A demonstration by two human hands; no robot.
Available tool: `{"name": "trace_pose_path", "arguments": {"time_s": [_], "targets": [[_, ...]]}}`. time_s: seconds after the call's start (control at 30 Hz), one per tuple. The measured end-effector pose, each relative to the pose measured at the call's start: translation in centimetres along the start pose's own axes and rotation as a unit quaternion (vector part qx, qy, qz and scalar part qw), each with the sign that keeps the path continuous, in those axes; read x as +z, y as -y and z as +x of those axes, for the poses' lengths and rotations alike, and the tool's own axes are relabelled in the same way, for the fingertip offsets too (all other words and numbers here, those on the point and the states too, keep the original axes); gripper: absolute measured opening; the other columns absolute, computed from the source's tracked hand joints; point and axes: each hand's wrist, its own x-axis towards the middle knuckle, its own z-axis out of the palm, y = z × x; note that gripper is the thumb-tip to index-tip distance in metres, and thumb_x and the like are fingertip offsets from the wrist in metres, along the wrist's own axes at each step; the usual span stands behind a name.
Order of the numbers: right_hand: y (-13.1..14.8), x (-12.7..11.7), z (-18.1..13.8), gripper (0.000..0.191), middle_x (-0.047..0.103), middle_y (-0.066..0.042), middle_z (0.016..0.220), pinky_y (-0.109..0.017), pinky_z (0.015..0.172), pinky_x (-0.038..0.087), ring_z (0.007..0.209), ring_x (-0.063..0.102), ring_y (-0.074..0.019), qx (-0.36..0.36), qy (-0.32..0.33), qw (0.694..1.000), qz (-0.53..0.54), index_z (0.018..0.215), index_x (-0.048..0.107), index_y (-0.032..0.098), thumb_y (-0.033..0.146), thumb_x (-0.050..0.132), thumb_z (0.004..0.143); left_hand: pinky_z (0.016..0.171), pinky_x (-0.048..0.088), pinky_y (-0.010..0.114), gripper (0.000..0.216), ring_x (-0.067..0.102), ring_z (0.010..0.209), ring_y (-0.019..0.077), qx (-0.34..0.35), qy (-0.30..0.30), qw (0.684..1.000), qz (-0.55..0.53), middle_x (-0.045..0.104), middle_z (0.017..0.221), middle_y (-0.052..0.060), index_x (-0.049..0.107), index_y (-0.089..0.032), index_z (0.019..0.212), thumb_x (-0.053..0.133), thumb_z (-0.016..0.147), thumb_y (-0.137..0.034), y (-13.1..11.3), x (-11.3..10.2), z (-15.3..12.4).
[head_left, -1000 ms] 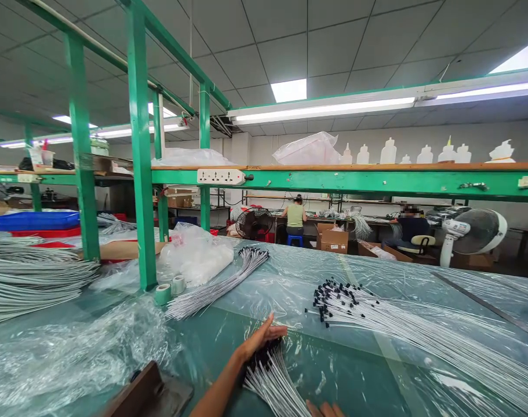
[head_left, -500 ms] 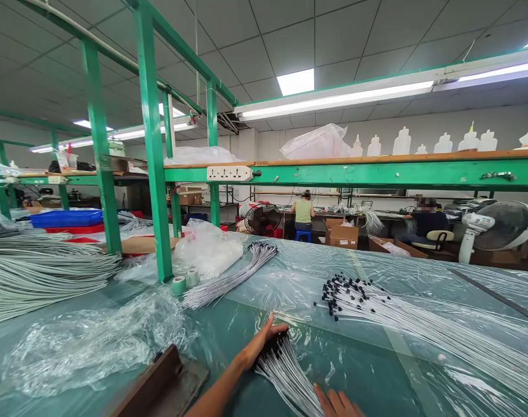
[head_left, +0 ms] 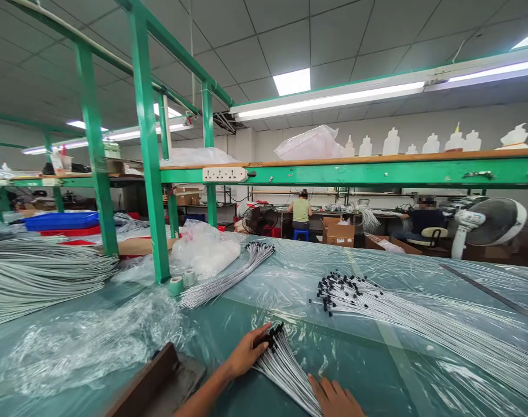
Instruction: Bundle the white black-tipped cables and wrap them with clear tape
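My left hand [head_left: 245, 352] rests against the black-tipped end of a small bundle of thin white cables [head_left: 285, 370] lying on the plastic-covered green table [head_left: 368, 370]. Its fingers curl around the black tips. My right hand [head_left: 333, 397] lies on the same bundle at the bottom edge, fingers pressed on the cables, only partly in view. A larger spread of white cables with black tips [head_left: 377, 307] lies to the right, apart from both hands.
Another cable bundle [head_left: 229, 278] and a plastic bag [head_left: 205, 252] lie near a green post [head_left: 150, 156] with two tape rolls [head_left: 181, 281]. A thick cable heap [head_left: 42, 275] sits left; a brown block [head_left: 150, 382] near front. Two people work at far benches beside fans.
My left hand has pulled back toward me and curled around the black tips. My right hand has come further into view onto the bundle. The camera shifted slightly.
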Motion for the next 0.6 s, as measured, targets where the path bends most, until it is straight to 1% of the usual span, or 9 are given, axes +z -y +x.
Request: {"name": "trace_pose_path", "arguments": {"time_s": [0.1,0.17,0.2,0.23,0.3,0.37,0.4,0.5,0.6], "targets": [[0.3,-1.3,0.2,0.051,0.062,-0.011,0.103,-0.032,0.066,0.05,0.087,0.058,-0.0257,-0.019,0.028,0.999,0.019,0.12,0.046,0.022,0.025,0.053,0.07,0.105,0.012,0.04,0.059,0.021,0.127,0.0202,0.013,-0.028,0.998,0.049,0.028,0.139,0.007,0.03,-0.022,0.129,0.035,0.078,-0.051,-0.6,0.5,-0.3],[0.8,-2.0,0.2,0.056,0.06,-0.012,0.104,-0.034,0.069,0.048,0.089,0.056,-0.0263,0.006,0.02,1.0,0.022,0.121,0.043,0.02,0.028,0.056,0.067,0.104,0.009,0.044,0.059,0.013,0.129,0.0208,0.028,-0.058,0.985,0.159,0.02,0.142,0.005,0.022,-0.024,0.132,0.031,0.08,-0.049,-1.9,0.3,-0.3],[1.1,-2.3,0.3,0.058,0.06,-0.012,0.105,-0.035,0.07,0.048,0.091,0.055,-0.0268,0.017,0.02,0.999,0.025,0.122,0.042,0.019,0.029,0.057,0.067,0.104,0.005,0.047,0.059,0.012,0.129,0.0221,0.06,-0.055,0.972,0.222,0.019,0.142,0.005,0.02,-0.025,0.133,0.033,0.079,-0.048,-2.7,0.2,-0.3],[1.4,-2.6,0.5,0.06,0.059,-0.013,0.107,-0.037,0.071,0.048,0.092,0.054,-0.0276,0.027,0.021,0.999,0.028,0.122,0.041,0.017,0.03,0.057,0.066,0.103,0.001,0.049,0.064,0.011,0.129,0.0242,0.115,-0.018,0.954,0.277,0.019,0.142,0.004,0.019,-0.028,0.133,0.041,0.076,-0.048,-3.5,0.1,-0.2],[1.8,-3.3,0.8,0.059,0.057,-0.015,0.108,-0.038,0.07,0.049,0.093,0.054,-0.0284,0.044,0.031,0.998,0.037,0.121,0.041,0.015,0.03,0.058,0.066,0.102,0.002,0.052,0.074,0.013,0.128,0.0283,0.2,0.112,0.915,0.333,0.019,0.142,0.002,0.02,-0.033,0.132,0.053,0.067,-0.046,-5.1,0.5,0.1],[2.2,-4.1,1.2,0.054,0.057,-0.015,0.11,-0.039,0.069,0.049,0.094,0.054,-0.0285,0.056,0.045,0.996,0.047,0.116,0.046,0.013,0.028,0.058,0.066,0.102,0.005,0.052,0.079,0.021,0.126,0.0294,0.232,0.216,0.883,0.346,0.026,0.14,0.001,0.022,-0.034,0.131,0.058,0.06,-0.033,-6.1,1.6,0.5],[2.3,-4.6,1.3,0.05,0.057,-0.015,0.11,-0.039,0.069,0.05,0.094,0.054,-0.0286,0.064,0.051,0.995,0.051,0.114,0.048,0.012,0.027,0.058,0.066,0.103,0.008,0.05,0.078,0.026,0.125,0.0284,0.23,0.242,0.876,0.349,0.031,0.138,0.001,0.024,-0.033,0.13,0.055,0.059,-0.025,-6.4,2.3,0.8],[2.4,-5.8,1.7,0.049,0.06,-0.013,0.104,-0.041,0.067,0.05,0.091,0.056,-0.0288,0.094,0.069,0.992,0.058,0.109,0.05,0.014,0.027,0.061,0.063,0.102,0.021,0.043,0.075,0.037,0.119,0.0246,0.177,0.242,0.876,0.378,0.043,0.13,0.004,0.038,-0.027,0.125,0.045,0.053,-0.009,-6.5,4.3,1.5],[1.8,-6.8,1.2,0.04,0.064,-0.009,0.095,-0.041,0.064,0.05,0.086,0.06,-0.0274,0.123,0.087,0.987,0.053,0.109,0.05,0.019,0.021,0.055,0.069,0.099,0.025,0.044,0.073,0.042,0.114,0.0241,0.148,0.233,0.871,0.407,0.049,0.124,0.006,0.044,-0.025,0.12,0.04,0.05,-0.005,-5.7,5.1,2.0]]}}
